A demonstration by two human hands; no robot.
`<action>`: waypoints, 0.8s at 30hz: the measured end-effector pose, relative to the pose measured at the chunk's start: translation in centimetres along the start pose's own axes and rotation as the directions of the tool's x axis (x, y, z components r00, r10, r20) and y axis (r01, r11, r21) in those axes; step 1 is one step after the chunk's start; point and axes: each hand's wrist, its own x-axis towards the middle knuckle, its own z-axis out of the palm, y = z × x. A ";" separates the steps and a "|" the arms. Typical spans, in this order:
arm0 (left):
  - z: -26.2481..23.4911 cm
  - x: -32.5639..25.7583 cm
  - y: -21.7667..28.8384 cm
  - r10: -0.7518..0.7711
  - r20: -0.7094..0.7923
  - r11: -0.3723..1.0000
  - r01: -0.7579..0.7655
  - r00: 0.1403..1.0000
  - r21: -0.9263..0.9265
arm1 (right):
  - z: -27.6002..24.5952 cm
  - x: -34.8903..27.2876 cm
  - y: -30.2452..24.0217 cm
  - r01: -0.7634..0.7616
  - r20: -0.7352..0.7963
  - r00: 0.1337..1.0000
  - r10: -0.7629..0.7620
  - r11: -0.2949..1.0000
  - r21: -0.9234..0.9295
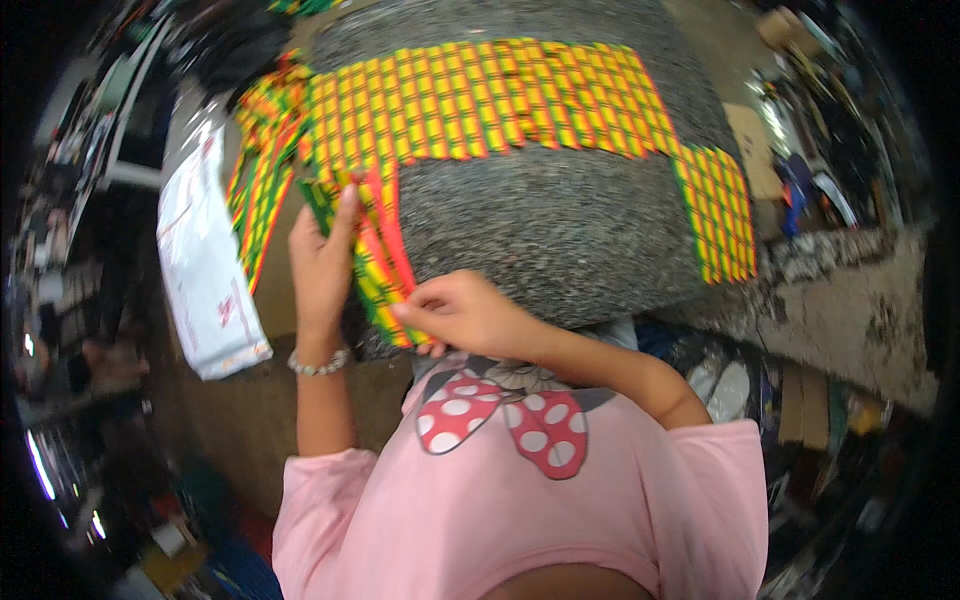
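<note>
A long patterned fabric strip (430,95) in yellow, green and red lies across a speckled dark grey padded surface (550,230). At its left end, narrow strips of the same cloth (375,265) hang toward me, with a plain red stretch among them. My left hand (325,255) is at the left side of these strips, thumb raised, its fingers partly behind the cloth. Lower down, my right hand (460,315) pinches the strips' near end between thumb and fingers. Left of my left hand, more bunched strips (265,150) trail over the surface's edge.
A white plastic package (205,260) lies on the left. Another patterned piece (720,215) drapes over the right side of the padded surface. Cardboard (755,150) and a grey ledge (830,310) are farther right, with assorted clutter around.
</note>
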 end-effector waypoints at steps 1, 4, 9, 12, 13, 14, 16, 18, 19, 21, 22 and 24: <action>-0.8 1.3 -1.2 0.105 0.022 0.949 -0.107 0.994 0.298 | -0.5 -0.1 -0.1 -0.087 0.020 0.996 0.090 0.989 -0.119; -0.7 2.6 -4.4 0.356 0.045 0.611 -0.269 0.934 0.745 | -2.3 -2.0 -0.6 0.107 0.016 0.993 -0.113 0.873 -0.476; 0.1 2.0 -0.8 0.331 -0.088 0.597 -0.136 0.940 0.790 | -10.7 -12.2 -0.5 0.114 -0.449 0.706 -0.548 0.713 -0.692; 2.6 0.2 4.3 0.292 0.183 0.771 -0.344 0.939 0.535 | -16.2 -19.3 0.1 -0.178 -0.507 0.511 -0.694 0.492 -0.852; 4.4 -0.7 5.7 0.267 0.287 0.811 -0.376 0.920 0.449 | -17.7 -21.0 0.5 -0.200 -0.434 0.554 -0.710 0.393 -0.898; 6.7 -1.7 6.8 0.266 0.392 0.838 -0.412 0.881 0.358 | -18.9 -22.3 0.9 -0.191 -0.337 0.579 -0.742 0.279 -0.941; 12.6 -2.8 7.7 0.382 0.665 0.815 -0.573 0.642 0.085 | -20.3 -23.6 2.1 -0.162 -0.353 0.668 -0.655 0.334 -0.928; 19.1 -3.8 7.5 0.465 0.753 0.821 -0.545 0.466 -0.170 | -21.5 -24.3 2.6 -0.108 -0.257 0.737 -0.625 0.266 -0.958; 21.9 -4.1 7.2 0.510 0.732 0.789 -0.584 0.452 -0.189 | -22.1 -24.4 2.7 -0.069 -0.208 0.748 -0.630 0.237 -0.969; 25.9 -3.9 6.5 0.590 0.706 0.702 -0.680 0.392 -0.210 | -22.8 -24.5 2.7 -0.027 -0.165 0.771 -0.615 0.226 -0.974; 27.4 -3.6 6.1 0.621 0.704 0.647 -0.732 0.346 -0.211 | -23.1 -24.4 2.6 -0.013 -0.152 0.785 -0.601 0.229 -0.973; 28.7 -3.1 5.4 0.633 0.720 0.582 -0.789 0.286 -0.198 | -23.5 -24.4 2.4 0.018 -0.096 0.816 -0.570 0.191 -0.981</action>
